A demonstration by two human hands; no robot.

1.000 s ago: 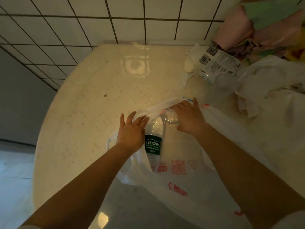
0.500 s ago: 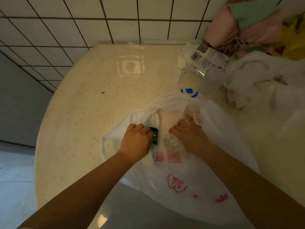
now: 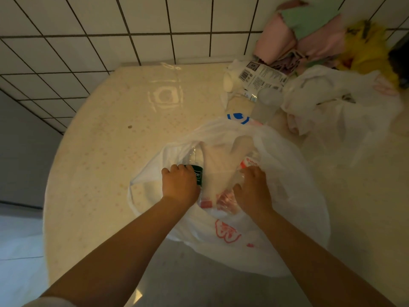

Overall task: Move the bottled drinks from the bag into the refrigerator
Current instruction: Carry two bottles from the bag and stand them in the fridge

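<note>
A white plastic bag [image 3: 294,187] with red print lies open on the round cream table [image 3: 99,151]. Inside it, my left hand [image 3: 180,185] is closed around a clear water bottle with a dark green label [image 3: 197,173]. My right hand [image 3: 252,191] grips a second clear bottle with a red-and-white label [image 3: 249,162], which lies slanted in the bag. Both bottles are partly hidden by my hands and the bag's folds. No refrigerator is in view.
Behind the bag stand a white packet with a barcode [image 3: 256,76], a clear plastic cup [image 3: 267,105] and another crumpled white bag [image 3: 336,107]. Pink, green and yellow cloth [image 3: 309,34] is piled at the back right. A tiled wall [image 3: 110,29] borders the table.
Both hands have gone from holding the bag's rim open to reaching inside and closing on a bottle each. The bag's mouth has spread wider and the view has shifted slightly.
</note>
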